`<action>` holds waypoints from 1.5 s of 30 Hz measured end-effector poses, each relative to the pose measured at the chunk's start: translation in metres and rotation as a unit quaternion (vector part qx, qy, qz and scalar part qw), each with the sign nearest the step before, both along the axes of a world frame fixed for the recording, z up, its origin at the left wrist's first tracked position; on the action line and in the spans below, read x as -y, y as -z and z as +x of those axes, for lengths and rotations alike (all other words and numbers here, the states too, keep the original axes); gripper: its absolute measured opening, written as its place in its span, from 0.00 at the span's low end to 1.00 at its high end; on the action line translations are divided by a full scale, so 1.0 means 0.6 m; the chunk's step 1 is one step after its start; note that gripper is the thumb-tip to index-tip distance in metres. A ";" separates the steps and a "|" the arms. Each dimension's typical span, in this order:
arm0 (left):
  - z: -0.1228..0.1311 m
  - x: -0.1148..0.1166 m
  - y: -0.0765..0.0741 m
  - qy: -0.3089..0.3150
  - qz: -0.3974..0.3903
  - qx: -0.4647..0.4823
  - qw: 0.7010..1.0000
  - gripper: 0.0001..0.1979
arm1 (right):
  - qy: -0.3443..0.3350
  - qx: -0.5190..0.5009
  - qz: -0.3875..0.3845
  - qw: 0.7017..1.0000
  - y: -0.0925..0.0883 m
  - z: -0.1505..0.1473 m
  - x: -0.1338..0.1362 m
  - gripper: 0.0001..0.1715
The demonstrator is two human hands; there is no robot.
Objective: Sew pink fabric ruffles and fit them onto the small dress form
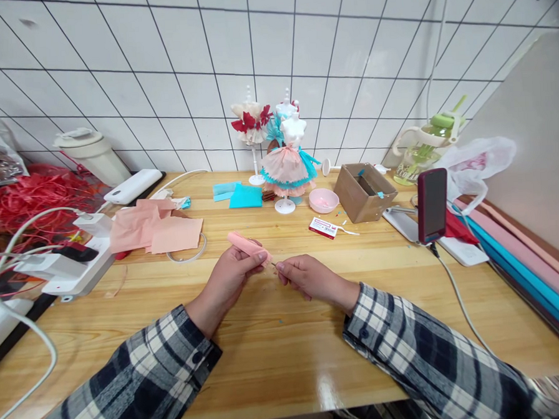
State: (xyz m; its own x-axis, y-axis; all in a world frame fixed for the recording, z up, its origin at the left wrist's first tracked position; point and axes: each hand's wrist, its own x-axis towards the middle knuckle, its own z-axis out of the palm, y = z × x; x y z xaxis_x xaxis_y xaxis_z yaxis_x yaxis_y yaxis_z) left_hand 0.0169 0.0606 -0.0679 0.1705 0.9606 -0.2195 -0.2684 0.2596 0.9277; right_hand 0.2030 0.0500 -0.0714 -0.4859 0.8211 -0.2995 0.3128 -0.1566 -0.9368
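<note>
My left hand point(233, 271) is closed around a folded strip of peach crepe paper point(242, 242), its thumb pressed on the paper's right end. My right hand point(311, 276) pinches a thin, dark, needle-like piece point(273, 264) that reaches to that end of the paper. Whether its tip goes into the paper is too small to tell. Both hands are above the middle of the wooden table. Beyond them stands a small white dress form point(294, 130) wearing a peach and turquoise paper skirt point(284, 164).
Peach paper sheets point(176, 235) lie at left, near a power strip point(83, 270) with cables. Turquoise paper point(246, 196), a pink bowl point(324, 201), a label card point(323, 227) and a cardboard box point(365, 195) sit further back. At right a phone point(432, 206) stands upright.
</note>
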 end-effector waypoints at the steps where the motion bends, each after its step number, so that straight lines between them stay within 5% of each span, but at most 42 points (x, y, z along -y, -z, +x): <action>1: 0.000 0.000 0.000 0.000 -0.002 0.002 1.000 0.17 | 0.002 0.001 0.002 1.000 0.001 0.000 0.000 0.25; 15: 0.002 0.003 0.004 0.016 0.044 -0.034 0.998 0.12 | 0.033 0.010 0.048 0.998 0.011 -0.008 0.004 0.27; 45: 0.019 0.012 0.001 -0.014 0.083 -0.031 0.996 0.10 | 0.062 -0.053 0.005 0.997 0.001 -0.013 0.009 0.26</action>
